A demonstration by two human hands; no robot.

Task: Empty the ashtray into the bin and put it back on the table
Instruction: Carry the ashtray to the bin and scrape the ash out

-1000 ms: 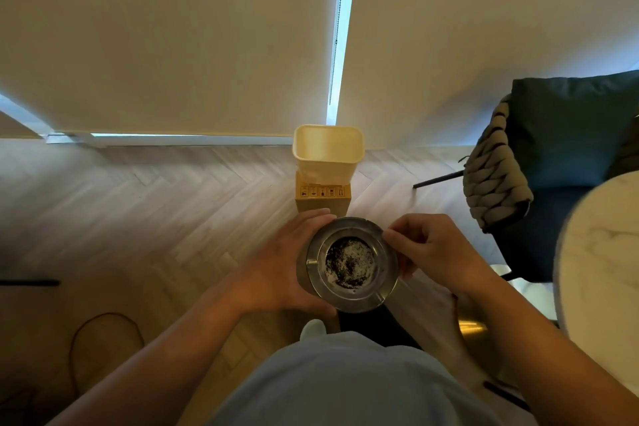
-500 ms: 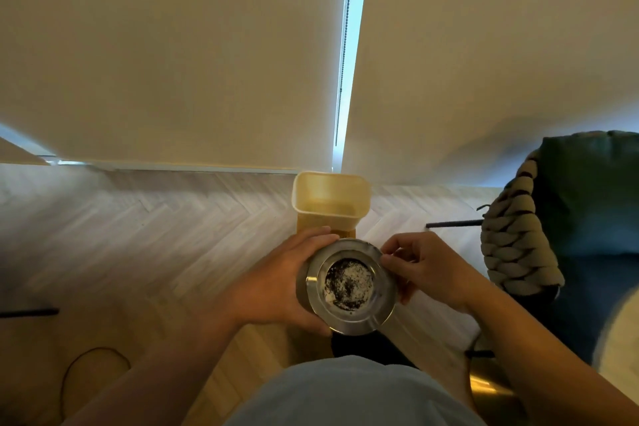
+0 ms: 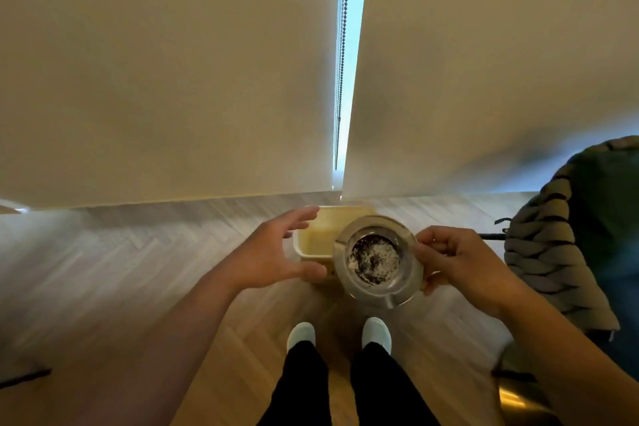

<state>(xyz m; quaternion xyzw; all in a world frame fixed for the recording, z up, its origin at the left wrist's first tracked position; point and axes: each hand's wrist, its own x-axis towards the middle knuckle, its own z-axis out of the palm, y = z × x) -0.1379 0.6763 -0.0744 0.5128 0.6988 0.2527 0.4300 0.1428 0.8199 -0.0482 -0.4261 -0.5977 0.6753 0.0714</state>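
Your right hand (image 3: 460,263) pinches the full ashtray (image 3: 378,261) at its 3 o'clock rim above the bin (image 3: 313,242), left hand (image 3: 273,252) spread and empty; tip next.

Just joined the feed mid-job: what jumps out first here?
The round metal ashtray, still full of dark ash, pinched at its rim by the right hand in front of the cream bin on the floor. The left hand hovers open beside it, at the bin's near-left corner.
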